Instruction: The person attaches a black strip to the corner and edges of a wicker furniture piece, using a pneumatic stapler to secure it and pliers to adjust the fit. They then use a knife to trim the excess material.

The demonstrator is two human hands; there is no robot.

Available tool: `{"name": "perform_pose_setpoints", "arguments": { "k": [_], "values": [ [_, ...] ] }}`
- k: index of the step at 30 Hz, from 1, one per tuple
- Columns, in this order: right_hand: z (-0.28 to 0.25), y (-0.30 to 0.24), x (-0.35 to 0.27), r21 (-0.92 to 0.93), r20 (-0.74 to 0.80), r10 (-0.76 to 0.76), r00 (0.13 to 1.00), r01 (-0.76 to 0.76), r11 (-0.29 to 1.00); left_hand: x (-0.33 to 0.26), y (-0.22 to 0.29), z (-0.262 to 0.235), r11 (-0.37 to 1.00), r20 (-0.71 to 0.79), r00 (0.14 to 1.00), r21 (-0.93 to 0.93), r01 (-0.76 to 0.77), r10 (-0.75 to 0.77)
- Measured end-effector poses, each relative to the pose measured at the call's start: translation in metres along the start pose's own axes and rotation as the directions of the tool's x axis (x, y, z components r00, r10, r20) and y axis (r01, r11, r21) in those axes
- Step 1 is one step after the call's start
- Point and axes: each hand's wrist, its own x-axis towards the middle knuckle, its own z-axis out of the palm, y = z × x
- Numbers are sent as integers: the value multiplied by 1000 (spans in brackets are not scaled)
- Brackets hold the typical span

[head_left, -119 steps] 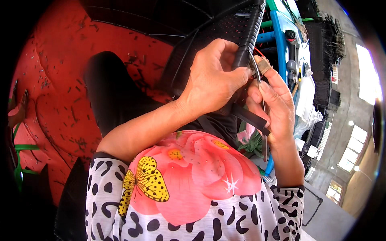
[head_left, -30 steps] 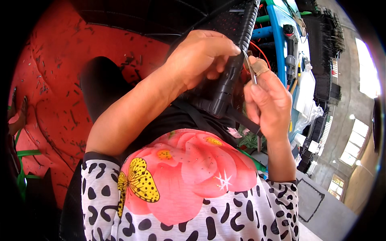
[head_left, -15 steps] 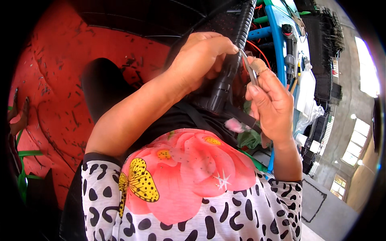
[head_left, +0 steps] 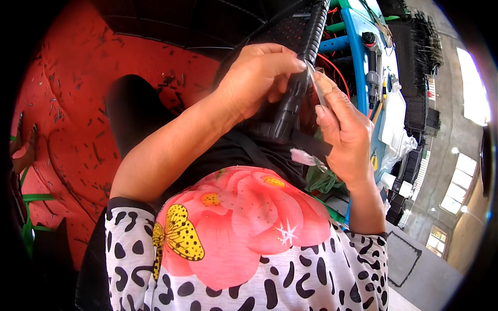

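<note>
A tube wrapped in black strip (head_left: 284, 122) slants up in front of me, from near my lap towards the top. My left hand (head_left: 257, 75) is closed beside it, thumb and forefinger pinched against the tube; what they pinch is hidden. On the other side, my right hand (head_left: 346, 129) is closed around a thin silvery blade-like tool (head_left: 317, 89), its tip by my left thumb. A tan wrap covers part of a right finger. Below that hand hangs a flat black strip (head_left: 311, 145), with a pinkish-white scrap (head_left: 303, 157) near its end.
A blue bench (head_left: 358, 57) on the right carries a black-and-grey power tool (head_left: 372, 67) and a clear plastic bag (head_left: 402, 147). An orange-red cord (head_left: 340, 72) curves beside it. Dark scraps litter the red floor covering (head_left: 83, 103) at left. Black woven panels (head_left: 181, 23) rise ahead.
My right hand has shifted slightly left and down, and the silvery tool has turned with it. The black strip and pinkish scrap below it moved a little. My left hand stays nearly in place.
</note>
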Motion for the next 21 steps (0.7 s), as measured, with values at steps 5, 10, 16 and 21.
{"name": "perform_pose_setpoints", "arguments": {
  "k": [5,10,16,21],
  "values": [
    [1,-6,-2,-318,-12,-87,996,79,945,0,-1,5,998,3,999,51,-33,33],
    [-18,-14,1,-404,101,-43,994,81,911,-3,-1,18,963,-61,992,253,-88,107],
    [-18,-11,-3,-405,100,-21,995,60,912,-1,-10,24,947,-107,986,308,-88,126],
    [1,-2,-12,-280,-73,-81,994,57,958,-5,-13,26,967,-120,986,241,-86,118]
  ]
}}
